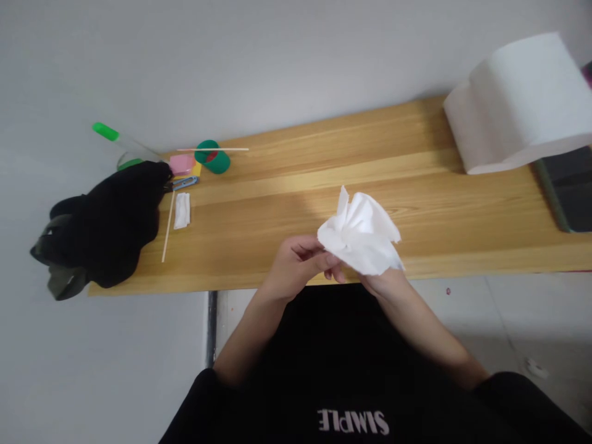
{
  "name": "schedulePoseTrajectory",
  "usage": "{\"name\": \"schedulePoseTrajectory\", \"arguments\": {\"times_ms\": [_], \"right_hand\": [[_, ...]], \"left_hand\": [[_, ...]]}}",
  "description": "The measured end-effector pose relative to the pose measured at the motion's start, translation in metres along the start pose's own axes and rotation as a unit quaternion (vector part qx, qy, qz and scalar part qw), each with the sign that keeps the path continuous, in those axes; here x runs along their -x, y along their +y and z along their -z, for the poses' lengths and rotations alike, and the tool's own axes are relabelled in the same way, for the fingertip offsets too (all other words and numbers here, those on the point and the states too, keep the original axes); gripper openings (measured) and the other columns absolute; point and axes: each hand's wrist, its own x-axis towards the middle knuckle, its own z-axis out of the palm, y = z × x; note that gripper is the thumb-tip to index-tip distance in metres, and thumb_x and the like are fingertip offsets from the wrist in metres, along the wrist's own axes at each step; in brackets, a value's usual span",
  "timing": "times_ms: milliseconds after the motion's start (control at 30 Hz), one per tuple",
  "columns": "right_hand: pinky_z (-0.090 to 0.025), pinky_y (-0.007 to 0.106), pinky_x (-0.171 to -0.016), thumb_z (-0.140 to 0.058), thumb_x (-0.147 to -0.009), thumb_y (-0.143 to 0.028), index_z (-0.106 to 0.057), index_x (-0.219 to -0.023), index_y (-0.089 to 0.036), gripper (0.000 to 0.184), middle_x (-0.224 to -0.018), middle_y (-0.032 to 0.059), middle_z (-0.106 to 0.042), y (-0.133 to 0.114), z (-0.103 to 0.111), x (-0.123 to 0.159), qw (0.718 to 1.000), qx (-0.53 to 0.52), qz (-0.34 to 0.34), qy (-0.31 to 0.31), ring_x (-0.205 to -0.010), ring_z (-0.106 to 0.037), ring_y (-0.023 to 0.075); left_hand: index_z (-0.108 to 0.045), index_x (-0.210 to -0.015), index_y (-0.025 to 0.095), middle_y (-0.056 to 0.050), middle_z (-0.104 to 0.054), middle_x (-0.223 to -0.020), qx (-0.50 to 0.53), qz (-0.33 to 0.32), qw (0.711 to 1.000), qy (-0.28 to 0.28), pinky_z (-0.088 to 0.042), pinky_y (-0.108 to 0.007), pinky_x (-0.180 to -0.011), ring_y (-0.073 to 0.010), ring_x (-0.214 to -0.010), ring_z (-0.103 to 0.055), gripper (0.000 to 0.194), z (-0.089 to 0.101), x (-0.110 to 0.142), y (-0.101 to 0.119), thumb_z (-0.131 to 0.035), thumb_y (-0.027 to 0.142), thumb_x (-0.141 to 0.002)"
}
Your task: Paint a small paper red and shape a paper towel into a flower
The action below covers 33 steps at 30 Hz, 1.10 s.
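Black cloth (pixel 115 225) is heaped at the left end of the wooden desk (pixel 259 222), to the left of the green cup (pixel 217 161), with a grey-green piece of fabric (pixel 65 280) bunched against its outer side. Behind the black cloth, also left of the cup, a clear tube with a bright green end (pixel 105 131) is seen slanting up along the wall. Just left of the cup, a thin wooden stick (pixel 167 231) is laid on its nearer side, pink sticky notes (pixel 182 164) are placed beside it, and blue-handled thread snips (pixel 185 182) are set below the notes. A folded white tissue (pixel 182 210) is laid nearer the person than the cup. Something red is seen inside the cup, and it is crossed by a second thin stick (pixel 234 149).

To the right of the cup and nearer the person, the edge of a crumpled white paper sheet (pixel 363 234) is pinched between the thumb and fingers of the left hand (pixel 308 262). The right hand (pixel 386 280) is mostly covered by the sheet, so its grip cannot be told. Far right of the cup, large white paper rolls (pixel 522 105) are seen beside a dark, flat device (pixel 573 191).
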Motion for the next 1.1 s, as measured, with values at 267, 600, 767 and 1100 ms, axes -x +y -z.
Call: {"name": "schedulePoseTrajectory", "arguments": {"times_ms": [267,600,767,1100], "right_hand": [[-0.051,0.032,-0.072,-0.075,-0.069,-0.031,-0.067,-0.077,-0.023,0.014,-0.072,-0.0019,-0.066,-0.029,0.01,0.002,0.99,0.117,0.064,-0.045,-0.072,-0.062,0.0156],[-0.05,0.036,-0.076,-0.062,-0.081,-0.018,-0.067,-0.084,-0.026,0.01,-0.081,0.0013,-0.066,-0.081,0.015,0.031,0.919,0.292,0.251,0.087,-0.081,-0.061,0.018],[-0.05,0.036,-0.069,-0.064,-0.078,-0.018,-0.068,-0.088,-0.029,0.015,-0.083,0.0013,-0.067,-0.083,0.013,0.033,0.909,0.335,0.248,0.017,-0.079,-0.062,0.0191],[-0.05,0.033,-0.064,-0.065,-0.078,-0.017,-0.07,-0.087,-0.028,0.016,-0.078,-0.0006,-0.07,-0.082,0.01,0.034,0.908,0.35,0.232,0.001,-0.071,-0.063,0.0167]], "left_hand": [[-0.067,-0.062,0.02,0.001,-0.061,-0.049,-0.034,-0.052,0.991,0.123,-0.048,-0.025,-0.047,-0.0096,-0.044,-0.055,0.031,0.003,0.001,-0.009,-0.064,0.047,-0.078],[-0.066,-0.06,0.021,0.003,-0.062,-0.053,-0.19,-0.13,0.946,0.227,-0.047,-0.022,-0.055,-0.008,-0.051,-0.056,0.024,0.004,0.003,0.003,-0.063,0.031,-0.081],[-0.067,-0.063,0.021,0.003,-0.062,-0.054,-0.217,-0.131,0.941,0.223,-0.046,-0.023,-0.055,-0.009,-0.052,-0.056,0.023,0.004,0.005,0.003,-0.061,0.031,-0.083],[-0.062,-0.06,0.02,0.002,-0.059,-0.057,-0.3,-0.204,0.909,0.208,-0.043,-0.025,-0.056,-0.01,-0.057,-0.054,0.025,0.001,0.006,0.007,-0.058,0.025,-0.084]]}}
